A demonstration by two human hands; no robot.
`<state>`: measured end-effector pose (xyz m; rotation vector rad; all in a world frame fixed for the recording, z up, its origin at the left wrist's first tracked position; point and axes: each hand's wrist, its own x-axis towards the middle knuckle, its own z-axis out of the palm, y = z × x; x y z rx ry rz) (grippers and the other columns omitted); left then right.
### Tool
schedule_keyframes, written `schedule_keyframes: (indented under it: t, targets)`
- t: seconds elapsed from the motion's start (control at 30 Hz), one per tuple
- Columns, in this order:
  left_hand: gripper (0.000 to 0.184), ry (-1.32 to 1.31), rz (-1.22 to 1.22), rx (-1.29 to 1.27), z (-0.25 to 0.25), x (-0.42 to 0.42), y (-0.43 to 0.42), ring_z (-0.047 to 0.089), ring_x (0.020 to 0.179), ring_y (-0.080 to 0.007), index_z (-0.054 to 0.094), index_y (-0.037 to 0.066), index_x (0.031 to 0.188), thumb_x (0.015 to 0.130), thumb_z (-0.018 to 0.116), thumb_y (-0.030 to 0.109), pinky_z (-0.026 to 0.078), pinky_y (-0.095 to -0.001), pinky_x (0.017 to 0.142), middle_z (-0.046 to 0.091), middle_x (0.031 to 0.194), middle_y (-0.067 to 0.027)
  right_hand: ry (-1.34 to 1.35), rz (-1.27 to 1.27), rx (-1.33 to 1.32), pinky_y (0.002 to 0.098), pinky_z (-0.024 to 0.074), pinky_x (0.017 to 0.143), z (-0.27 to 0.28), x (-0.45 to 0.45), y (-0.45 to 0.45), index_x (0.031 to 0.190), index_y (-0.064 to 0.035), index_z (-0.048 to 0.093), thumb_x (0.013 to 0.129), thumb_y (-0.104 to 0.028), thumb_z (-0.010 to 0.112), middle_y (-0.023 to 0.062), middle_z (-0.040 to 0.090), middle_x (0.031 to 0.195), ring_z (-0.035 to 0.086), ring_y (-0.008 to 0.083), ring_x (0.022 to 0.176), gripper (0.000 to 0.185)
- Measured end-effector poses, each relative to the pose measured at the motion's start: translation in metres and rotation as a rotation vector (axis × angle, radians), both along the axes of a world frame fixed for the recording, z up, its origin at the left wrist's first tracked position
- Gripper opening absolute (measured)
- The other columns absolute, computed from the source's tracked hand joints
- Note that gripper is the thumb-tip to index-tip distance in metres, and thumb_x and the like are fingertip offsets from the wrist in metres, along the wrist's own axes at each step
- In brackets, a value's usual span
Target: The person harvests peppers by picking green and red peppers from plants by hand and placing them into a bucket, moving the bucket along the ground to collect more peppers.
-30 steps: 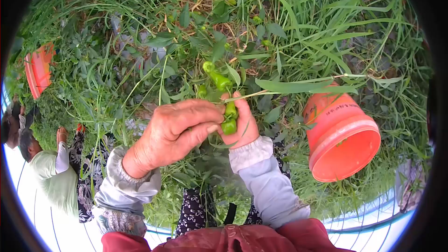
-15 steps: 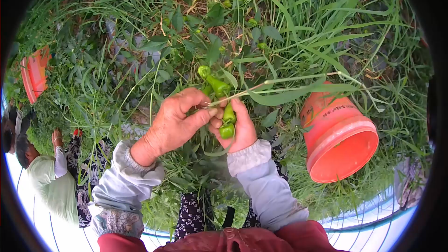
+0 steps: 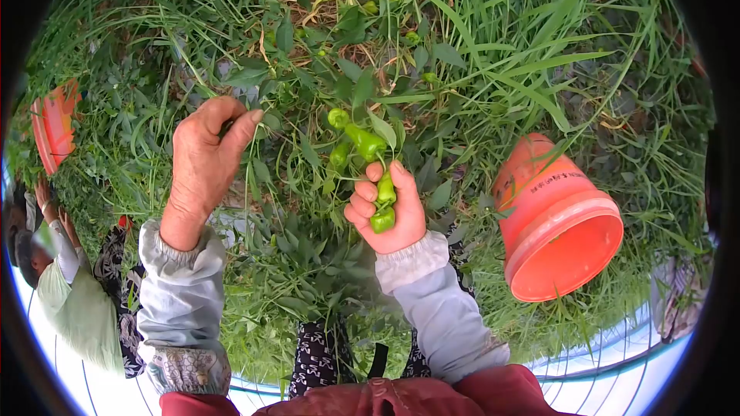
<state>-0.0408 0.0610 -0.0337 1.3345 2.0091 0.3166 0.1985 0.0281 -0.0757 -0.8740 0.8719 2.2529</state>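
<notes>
In the curled fingers of the right hand (image 3: 402, 223), a green pepper (image 3: 383, 221) is clasped at centre, seemingly for steadiness; whether the left hand's (image 3: 200, 162) fingertips meet cannot be told. At right, a red bucket (image 3: 543, 189) is set, likely within reach.

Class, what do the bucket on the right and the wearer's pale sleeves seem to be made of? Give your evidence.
Bucket: probably plastic, smooth and faintly shiny, judging by its even orange-red colour and rounded, moulded-looking rim.

Sleeves: soft, matt cloth, shown by creases and gathered cuffs; cotton or synthetic, I cannot tell.
</notes>
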Motion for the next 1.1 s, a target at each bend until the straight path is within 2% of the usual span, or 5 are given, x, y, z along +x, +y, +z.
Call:
schedule_keyframes:
  t: [0.23, 0.47, 0.6, 0.83, 1.1]
  targets:
    - [0.035, -0.237, -0.667, -0.143, -0.003, 0.073, 0.023, 0.061, 0.074, -0.0289, 0.055, 0.007, 0.103, 0.069, 0.064, 0.007, 0.051, -0.0355, 0.06, 0.057, 0.104, -0.0121, -0.157, 0.22, 0.061, 0.026, 0.0377, 0.051, 0.003, -0.001, 0.001, 0.081, -0.0086, 0.052, 0.088, -0.035, 0.051, 0.0017, 0.05, 0.07, 0.047, 0.013, 0.06, 0.027]
    - [0.033, 0.116, -0.934, 0.026, 0.014, 0.068, 0.02, 0.059, 0.063, -0.024, 0.053, 0.009, 0.099, 0.068, 0.065, 0.013, 0.049, -0.0328, 0.052, 0.052, 0.081, -0.0058, -0.129, 0.282, 0.069, 0.0288, 0.039, 0.052, 0.007, 0.0, 0.003, 0.08, -0.0079, 0.052, 0.086, -0.03, 0.054, 0.0014, 0.05, 0.071, 0.049, 0.0141, 0.064, 0.023]
    - [0.021, 0.472, -0.608, 0.155, -0.001, 0.046, 0.034, 0.056, 0.058, -0.0211, 0.053, 0.008, 0.087, 0.07, 0.063, 0.015, 0.047, -0.0308, 0.048, 0.052, 0.071, -0.0061, -0.14, 0.263, 0.098, 0.0304, 0.0408, 0.053, 0.011, -0.002, -0.001, 0.08, -0.0057, 0.052, 0.086, -0.03, 0.052, 0.0061, 0.051, 0.068, 0.049, 0.0176, 0.059, 0.025]
    - [0.013, -0.842, 0.461, -0.392, -0.011, 0.014, 0.023, 0.058, 0.07, -0.0091, 0.055, 0.006, 0.09, 0.078, 0.051, 0.006, 0.041, -0.0198, 0.054, 0.06, 0.082, -0.0031, -0.032, 0.161, 0.066, 0.0291, 0.0389, 0.054, 0.005, 0.001, -0.003, 0.082, -0.0061, 0.05, 0.088, -0.031, 0.049, 0.0063, 0.049, 0.067, 0.046, 0.0171, 0.058, 0.025]
    - [0.043, -0.265, -0.369, -0.298, -0.06, 0.045, -0.005, 0.059, 0.093, -0.0269, 0.056, 0.01, 0.111, 0.069, 0.067, 0.008, 0.047, -0.0331, 0.08, 0.057, 0.105, -0.0113, -0.033, 0.191, 0.065, 0.0295, 0.0385, 0.054, 0.006, 0.001, -0.004, 0.084, -0.0066, 0.049, 0.087, -0.03, 0.048, 0.0066, 0.05, 0.068, 0.047, 0.0178, 0.058, 0.023]
